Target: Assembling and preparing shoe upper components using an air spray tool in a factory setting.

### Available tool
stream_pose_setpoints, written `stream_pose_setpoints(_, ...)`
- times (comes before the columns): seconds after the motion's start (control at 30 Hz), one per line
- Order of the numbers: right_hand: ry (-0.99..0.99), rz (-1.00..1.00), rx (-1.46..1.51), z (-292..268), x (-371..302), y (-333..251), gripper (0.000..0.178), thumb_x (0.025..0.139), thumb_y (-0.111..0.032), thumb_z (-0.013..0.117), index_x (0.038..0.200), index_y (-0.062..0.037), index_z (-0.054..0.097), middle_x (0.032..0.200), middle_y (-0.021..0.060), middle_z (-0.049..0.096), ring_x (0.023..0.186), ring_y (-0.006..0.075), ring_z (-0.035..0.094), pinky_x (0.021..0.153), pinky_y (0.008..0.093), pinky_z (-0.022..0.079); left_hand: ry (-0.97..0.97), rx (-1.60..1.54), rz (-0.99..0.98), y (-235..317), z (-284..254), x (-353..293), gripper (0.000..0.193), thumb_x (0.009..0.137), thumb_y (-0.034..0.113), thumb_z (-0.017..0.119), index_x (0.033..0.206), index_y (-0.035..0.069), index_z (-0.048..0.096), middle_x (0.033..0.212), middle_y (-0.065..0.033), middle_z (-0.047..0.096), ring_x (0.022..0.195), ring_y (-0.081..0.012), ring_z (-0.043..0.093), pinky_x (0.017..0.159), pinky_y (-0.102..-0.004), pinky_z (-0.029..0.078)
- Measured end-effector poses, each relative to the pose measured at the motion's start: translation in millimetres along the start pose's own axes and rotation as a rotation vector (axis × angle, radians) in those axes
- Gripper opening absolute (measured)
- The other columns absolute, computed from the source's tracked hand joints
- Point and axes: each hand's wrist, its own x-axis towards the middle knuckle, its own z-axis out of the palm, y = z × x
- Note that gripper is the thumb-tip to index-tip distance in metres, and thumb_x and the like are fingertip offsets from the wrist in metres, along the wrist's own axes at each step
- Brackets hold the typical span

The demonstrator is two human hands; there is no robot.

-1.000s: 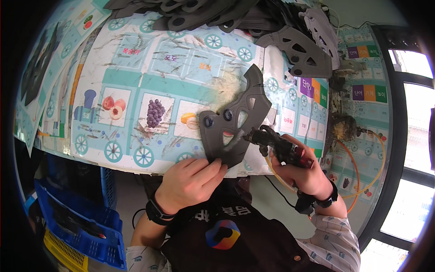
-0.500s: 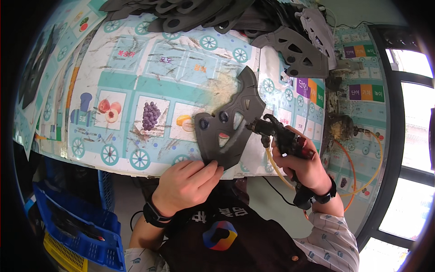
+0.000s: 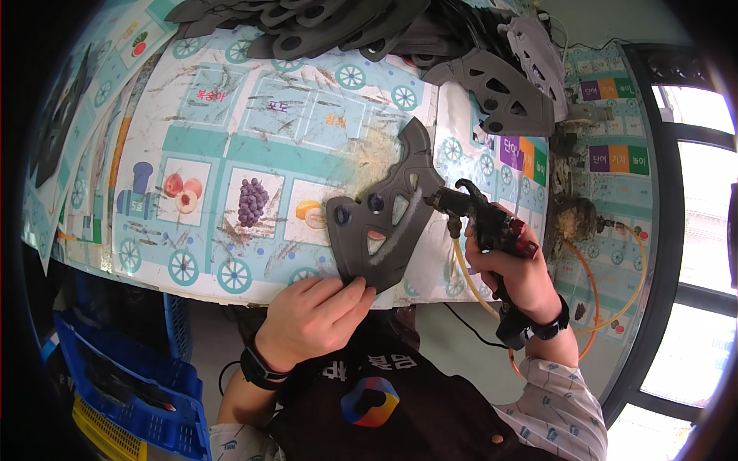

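Note:
A dark grey flat piece (image 3: 400, 244) with cut-out openings and two round holes lies near the table's front edge. A pale, glossy-looking strip runs along its right side. My left hand (image 3: 314, 316) is closed at its lower edge, fingertips pinching the near corner. My right hand (image 3: 516, 265) is wrapped round a spray gun (image 3: 480, 215), dark and crusted with residue, with some red on its body. The gun's nozzle is close to the piece's right edge; whether they touch, I cannot tell. A yellowish hose (image 3: 467, 280) hangs from the gun.
A pile of similar dark pieces (image 3: 330, 31) covers the table's far side, and more pieces (image 3: 503, 92) lie at the far right. A stained printed sheet (image 3: 207, 146) covers the table (image 3: 154, 280). Blue crates (image 3: 127, 376) stand lower left. Hoses (image 3: 644, 269) loop at the right.
The spray gun's nozzle has moved slightly away from me along the piece's right edge, and the pale strip reaches farther up. My left hand keeps its hold.

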Motion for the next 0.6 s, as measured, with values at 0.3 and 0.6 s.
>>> stream_pose_setpoints(0.3,0.037,-0.023,0.025,-0.7,7.7,-7.4,0.032,0.084,0.003,0.068,0.115,0.0006,0.063,0.082,-0.0001,0.064,0.057,0.0045,0.050,0.051,0.0228,0.036,0.018,-0.018,-0.002,-1.1,2.1,-2.7,0.018,0.077,0.007,0.075,0.095,0.005,0.077,0.102,-0.0018,0.070,0.069,-0.0147,0.060,0.057,-0.0293,0.049)
stream_pose_setpoints(0.6,0.005,-0.044,0.037,4.6,15.0,-11.2,0.029,0.083,0.002,0.067,0.112,-0.0003,0.063,0.084,0.0001,0.064,0.058,0.0047,0.051,0.052,0.0220,0.037,0.043,-0.024,0.000,-1.6,2.9,-2.7,0.019,0.076,0.007,0.076,0.095,0.005,0.078,0.102,-0.0022,0.070,0.067,-0.0148,0.059,0.057,-0.0299,0.048)
